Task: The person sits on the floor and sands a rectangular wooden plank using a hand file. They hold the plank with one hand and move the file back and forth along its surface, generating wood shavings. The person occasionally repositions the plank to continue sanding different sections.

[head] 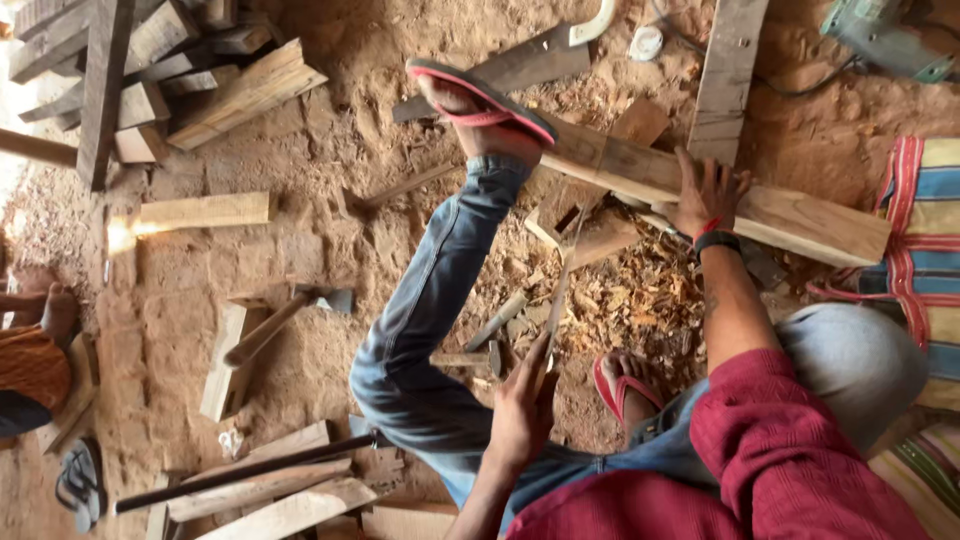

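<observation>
The flip-flop (480, 100) on the raised foot has a dark sole edged in pink-red, with straps of the same pink-red; the second flip-flop (622, 385) shows that red too. The jeans (425, 300) are faded mid-blue. The sleeve (790, 440) is deep crimson. A black wristband with a red thread (715, 238) circles the right wrist. The wooden beam (700, 190) is pale tan with a browner grain, and the wood shavings (640, 295) are golden yellow. The striped cloth (925, 240) carries red, blue, cream and green bands. The power tool (885, 35) is grey-green. The earth floor (330, 150) is reddish brown.
</observation>
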